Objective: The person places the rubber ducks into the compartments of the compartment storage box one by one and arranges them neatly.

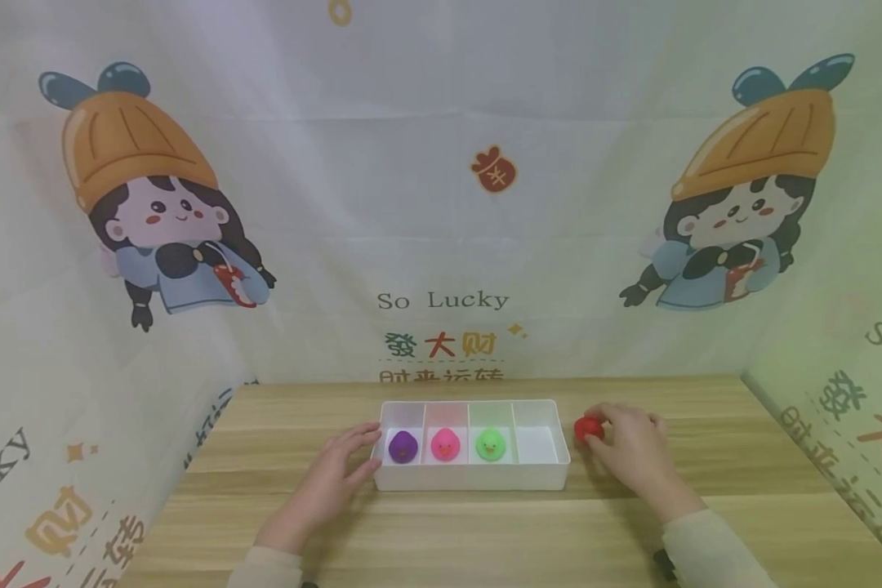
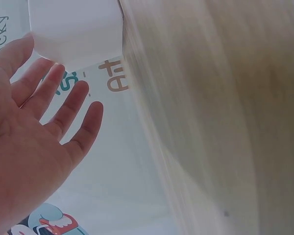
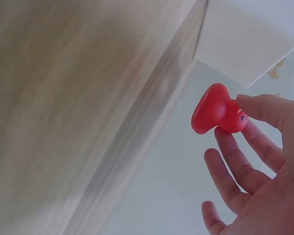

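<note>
A white box (image 1: 470,478) divided into compartments stands on the table. From the left its compartments hold a purple duck (image 1: 403,447), a pink duck (image 1: 445,445) and a light green duck (image 1: 491,445); the rightmost has nothing in it. My left hand (image 1: 332,474) touches the box's left end with its fingers fairly straight, as the left wrist view also shows. To the right of the box, my right hand (image 1: 632,449) pinches a red toy duck (image 3: 218,110) by its head between thumb and fingers. In the right wrist view the duck's base faces away from the palm.
The wooden table (image 1: 470,539) extends in front of the box and to both sides. A printed cloth (image 1: 441,204) with cartoon figures and lettering hangs behind the table and along its sides.
</note>
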A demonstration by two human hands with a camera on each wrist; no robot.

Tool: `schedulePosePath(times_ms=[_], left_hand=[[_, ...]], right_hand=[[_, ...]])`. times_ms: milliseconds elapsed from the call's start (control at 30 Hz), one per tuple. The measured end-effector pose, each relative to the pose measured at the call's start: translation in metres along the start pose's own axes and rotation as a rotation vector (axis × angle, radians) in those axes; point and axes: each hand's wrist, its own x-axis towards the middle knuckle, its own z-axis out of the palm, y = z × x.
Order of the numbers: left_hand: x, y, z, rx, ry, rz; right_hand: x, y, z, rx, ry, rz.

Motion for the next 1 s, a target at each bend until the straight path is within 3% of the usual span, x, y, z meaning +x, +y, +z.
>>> schedulePosePath(times_ms=[1000], left_hand=[[0.002,-0.003,0.0,0.003,-0.023,-0.014]], right_hand=[[0.003,-0.023,-0.01,0.049,0.096,-0.066]])
